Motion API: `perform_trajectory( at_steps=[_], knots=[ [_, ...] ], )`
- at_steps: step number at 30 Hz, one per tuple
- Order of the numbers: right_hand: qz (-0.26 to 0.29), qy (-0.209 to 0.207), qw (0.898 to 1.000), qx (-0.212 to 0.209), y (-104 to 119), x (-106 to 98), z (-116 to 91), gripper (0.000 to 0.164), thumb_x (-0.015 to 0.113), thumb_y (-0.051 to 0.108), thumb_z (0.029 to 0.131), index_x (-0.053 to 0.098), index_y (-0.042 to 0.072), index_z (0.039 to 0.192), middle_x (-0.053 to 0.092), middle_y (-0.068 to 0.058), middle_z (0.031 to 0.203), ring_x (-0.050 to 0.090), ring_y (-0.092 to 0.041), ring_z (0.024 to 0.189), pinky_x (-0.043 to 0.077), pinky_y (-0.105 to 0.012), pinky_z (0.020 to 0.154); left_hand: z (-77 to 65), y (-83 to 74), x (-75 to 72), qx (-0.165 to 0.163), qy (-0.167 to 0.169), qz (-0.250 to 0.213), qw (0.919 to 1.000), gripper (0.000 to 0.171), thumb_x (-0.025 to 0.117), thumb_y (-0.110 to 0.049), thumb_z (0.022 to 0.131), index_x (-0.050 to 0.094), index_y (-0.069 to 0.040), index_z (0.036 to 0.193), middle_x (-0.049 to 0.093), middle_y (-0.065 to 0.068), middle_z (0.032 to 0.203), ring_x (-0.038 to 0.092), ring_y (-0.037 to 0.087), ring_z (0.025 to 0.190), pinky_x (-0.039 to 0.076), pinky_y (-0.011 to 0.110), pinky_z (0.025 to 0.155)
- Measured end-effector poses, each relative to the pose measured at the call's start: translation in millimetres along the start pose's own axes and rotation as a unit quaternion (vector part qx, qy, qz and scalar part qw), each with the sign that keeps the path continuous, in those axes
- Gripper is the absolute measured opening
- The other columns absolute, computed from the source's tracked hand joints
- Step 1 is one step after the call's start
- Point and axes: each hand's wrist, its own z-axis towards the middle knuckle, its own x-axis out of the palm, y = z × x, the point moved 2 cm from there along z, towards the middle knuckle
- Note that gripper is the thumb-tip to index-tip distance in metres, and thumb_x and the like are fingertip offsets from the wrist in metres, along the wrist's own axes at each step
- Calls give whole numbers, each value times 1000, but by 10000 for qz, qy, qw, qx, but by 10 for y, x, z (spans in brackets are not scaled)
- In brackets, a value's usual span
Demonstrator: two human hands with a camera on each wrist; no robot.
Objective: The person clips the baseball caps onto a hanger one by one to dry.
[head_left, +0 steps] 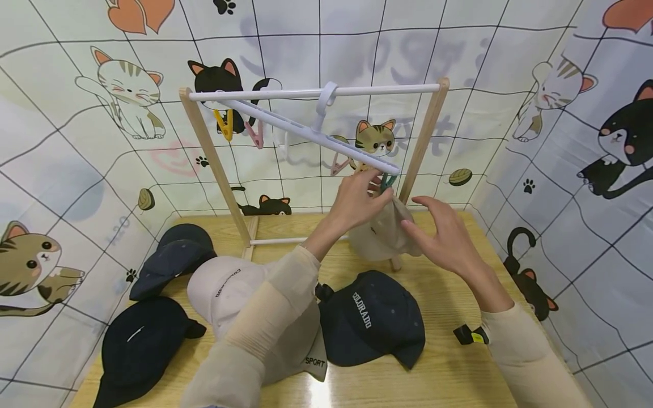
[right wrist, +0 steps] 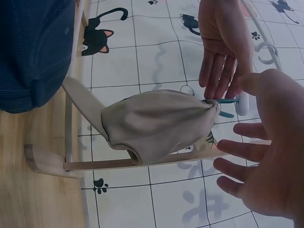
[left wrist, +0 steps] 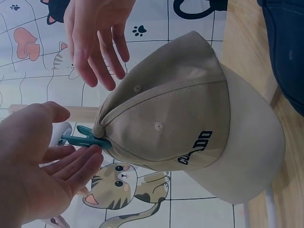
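Note:
A beige baseball cap [left wrist: 166,109] hangs by its crown from a teal clothespin [left wrist: 88,137] at the low end of a white hanger [head_left: 306,133]. My left hand [head_left: 359,198] is beside the clothespin, its loosely bent fingertips right at the clip and the thumb lifted away. On the other side of the cap, my right hand [head_left: 444,235] is spread, fingers apart and holding nothing. Dark lettering shows on the cap's front panel, and its brim points down toward the table, as the right wrist view of the beige cap [right wrist: 156,123] also shows.
The hanger tilts on a wooden rack [head_left: 216,158] with a white top bar. More clips, including a yellow clothespin [head_left: 224,124], hang along it. On the table [head_left: 444,362] lie a navy cap [head_left: 377,323], a white cap [head_left: 219,283], a black cap [head_left: 143,345] and others.

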Motion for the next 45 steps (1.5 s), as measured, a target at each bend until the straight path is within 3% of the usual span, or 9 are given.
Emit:
perform_trajectory(
  at_steps=[6, 13, 22, 28, 36, 45],
  knots=[
    [66, -9, 9999, -92, 3, 9, -96, 65, 73, 31, 108, 53, 4, 163, 55, -27, 166, 50, -53, 155, 37, -78, 124, -65, 52, 1, -167, 37, -216, 9996, 42, 68, -22, 106, 71, -10, 146, 81, 12, 133, 83, 27, 119, 67, 35, 102],
    [99, -70, 9993, -345, -13, 32, -190, 70, 75, 29, 106, 50, 5, 167, 53, -26, 169, 47, -54, 157, 35, -80, 124, -135, 103, 5, -79, 207, -76, 9997, 50, 69, -22, 107, 63, -9, 154, 74, 14, 149, 77, 33, 134, 61, 48, 114],
    [72, -3, 9982, -587, -10, 65, -319, 76, 78, 28, 103, 47, 7, 169, 51, -25, 171, 44, -53, 159, 35, -81, 123, -249, 154, 9, -184, 535, 325, 9979, 70, 67, -33, 108, 48, -10, 171, 53, 13, 175, 42, 38, 169, 42, 60, 133],
    [91, 73, 9978, -657, -5, 81, -386, 77, 78, 26, 103, 45, 11, 171, 47, -24, 175, 40, -53, 163, 33, -82, 123, -315, 191, 4, -34, 631, 479, 9969, 74, 69, -36, 108, 43, -11, 173, 50, 12, 176, 49, 34, 164, 46, 58, 130],
    [296, 61, 9964, -792, 28, 115, -439, 79, 81, 22, 101, 46, 13, 171, 45, -20, 177, 40, -52, 163, 34, -82, 122, -421, 243, 1, 124, 910, 536, 9943, 79, 72, -37, 110, 37, -9, 176, 45, 13, 179, 43, 32, 168, 41, 52, 136],
    [368, 29, 9950, -923, 54, 198, -486, 80, 82, 19, 100, 46, 16, 172, 46, -18, 176, 42, -49, 163, 37, -80, 121, -639, 353, 36, -93, 1191, 500, 9916, 79, 72, -40, 111, 37, -15, 177, 41, 15, 181, 42, 36, 169, 41, 58, 134]
  ],
)
